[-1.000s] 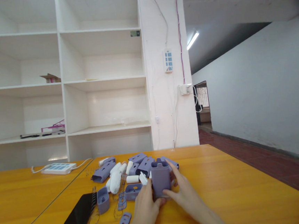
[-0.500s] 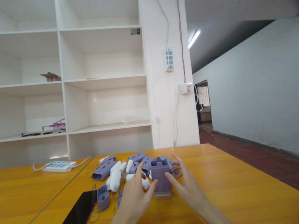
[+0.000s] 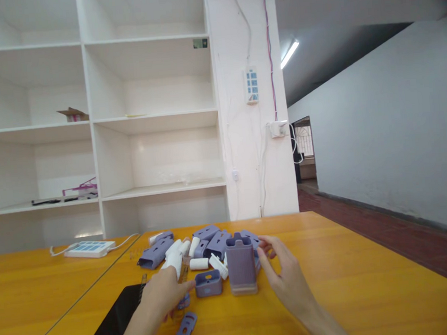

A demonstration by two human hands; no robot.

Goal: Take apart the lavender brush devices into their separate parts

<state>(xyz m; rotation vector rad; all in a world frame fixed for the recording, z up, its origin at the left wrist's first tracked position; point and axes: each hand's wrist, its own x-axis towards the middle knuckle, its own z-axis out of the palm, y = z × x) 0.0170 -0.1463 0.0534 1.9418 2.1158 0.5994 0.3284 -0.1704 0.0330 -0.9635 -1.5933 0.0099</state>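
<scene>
A purple plastic housing point(image 3: 240, 264) stands upright on the orange table point(image 3: 354, 281), free of both hands. My right hand point(image 3: 286, 276) hovers just to its right, fingers apart and slightly curled, holding nothing. My left hand point(image 3: 162, 294) lies left of it, over the spot where small purple parts sit; its fingers curl down out of sight and its thumb points at a low purple block with holes point(image 3: 208, 283). A flat slotted purple piece point(image 3: 183, 333) lies in front of the left hand. Behind the housing is a pile of purple and white parts point(image 3: 191, 248).
A black spiral-bound pad point(image 3: 108, 329) lies at the near left, beside my left forearm. A white power strip point(image 3: 86, 249) with its cable sits at the table's far left. White shelving point(image 3: 92, 121) and a pillar stand behind the table; a corridor opens to the right.
Both hands have let go of the upright housing, which stays standing. My left hand has moved left onto the small parts; my right hand has drawn slightly to the right.
</scene>
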